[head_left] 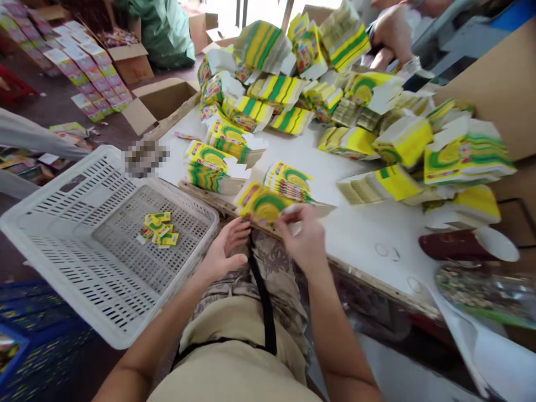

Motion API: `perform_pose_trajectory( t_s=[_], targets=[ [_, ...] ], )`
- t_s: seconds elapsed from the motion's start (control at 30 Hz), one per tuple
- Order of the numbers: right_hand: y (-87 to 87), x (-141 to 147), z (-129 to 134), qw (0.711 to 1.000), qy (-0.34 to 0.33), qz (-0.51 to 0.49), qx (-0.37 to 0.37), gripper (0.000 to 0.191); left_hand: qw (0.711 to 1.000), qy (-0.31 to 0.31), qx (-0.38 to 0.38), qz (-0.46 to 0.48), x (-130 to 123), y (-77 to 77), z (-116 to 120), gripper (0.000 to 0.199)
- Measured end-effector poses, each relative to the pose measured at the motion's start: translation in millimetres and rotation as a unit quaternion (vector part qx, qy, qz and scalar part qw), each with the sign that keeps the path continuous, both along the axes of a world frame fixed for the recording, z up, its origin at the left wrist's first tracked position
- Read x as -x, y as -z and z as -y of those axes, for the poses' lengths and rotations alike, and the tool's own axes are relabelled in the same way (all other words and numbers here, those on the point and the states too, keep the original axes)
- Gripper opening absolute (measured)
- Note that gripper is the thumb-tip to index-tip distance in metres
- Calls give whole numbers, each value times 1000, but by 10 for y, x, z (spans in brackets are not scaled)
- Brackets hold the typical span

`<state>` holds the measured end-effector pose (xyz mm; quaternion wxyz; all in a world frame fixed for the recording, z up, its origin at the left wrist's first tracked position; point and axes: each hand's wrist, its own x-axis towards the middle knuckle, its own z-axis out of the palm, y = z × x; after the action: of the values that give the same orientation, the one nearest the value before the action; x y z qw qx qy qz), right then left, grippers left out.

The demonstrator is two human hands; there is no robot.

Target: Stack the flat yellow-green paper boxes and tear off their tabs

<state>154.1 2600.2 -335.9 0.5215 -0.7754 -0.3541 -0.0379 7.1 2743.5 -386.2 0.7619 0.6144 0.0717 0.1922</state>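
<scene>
My right hand (305, 237) pinches the right end of a flat yellow and green printed carton (263, 205) at the table's near edge. Just left of it, my left hand (228, 248) has its fingers apart, close to the carton's lower left corner; whether they touch cannot be made out. Behind the carton lies a fanned stack of like cartons (288, 180), with another stack (207, 164) to its left. Down to my left stands a white plastic basket (58, 223) with several small yellow folded boxes (161, 229) on its floor.
Bundles of yellow and green cartons (285, 92) cover the far side of the white table (368, 245). A dark red mug (456, 245) lies on its side at right. Another person's hand (393, 33) is at the far right. Open cardboard boxes (163, 100) stand beyond the basket.
</scene>
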Motion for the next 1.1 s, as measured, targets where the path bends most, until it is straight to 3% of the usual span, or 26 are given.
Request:
perform_pose_trajectory(
  t_s=[0.1,0.17,0.23,0.3,0.4,0.53,0.57,0.63,0.7,0.77,0.83,0.93,1.03,1.1],
  targets=[
    [247,465,-154,983,-143,-119,-8,12,980,-75,164,84,-190,-89,104,66],
    [412,685,-257,950,-193,-237,-70,17,963,-134,208,103,-254,-149,122,58],
    [519,827,-338,906,-230,-330,-132,22,950,-196,214,117,-265,-178,115,53],
    [567,898,-387,880,-260,-368,-152,25,942,-247,196,117,-238,-147,98,51],
    [589,889,-405,896,-230,-358,-125,29,950,-271,141,63,-163,-6,81,50],
    [596,784,-357,922,-161,-332,-121,36,973,-215,71,40,-70,155,70,71],
    [595,764,-338,924,-160,-325,-119,34,976,-205,59,44,-53,166,62,71],
    [589,738,-296,934,-166,-302,-97,24,975,-218,44,30,-16,152,28,52],
    [580,715,-248,947,-173,-263,-63,16,969,-244,31,-9,39,100,-41,33],
    [559,669,-188,965,-167,-198,-38,15,972,-232,1,-38,125,11,-155,31],
    [515,592,-118,984,-149,-98,-22,14,982,-184,-38,-37,239,-113,-300,41],
    [408,493,-34,987,-130,86,25,14,986,-108,-129,-19,394,-323,-475,78],
    [323,514,-33,961,-163,214,58,23,948,-10,-303,-99,423,-437,-475,106],
    [321,585,-72,956,-178,229,49,24,911,40,-378,-161,378,-407,-385,91]
  ],
)
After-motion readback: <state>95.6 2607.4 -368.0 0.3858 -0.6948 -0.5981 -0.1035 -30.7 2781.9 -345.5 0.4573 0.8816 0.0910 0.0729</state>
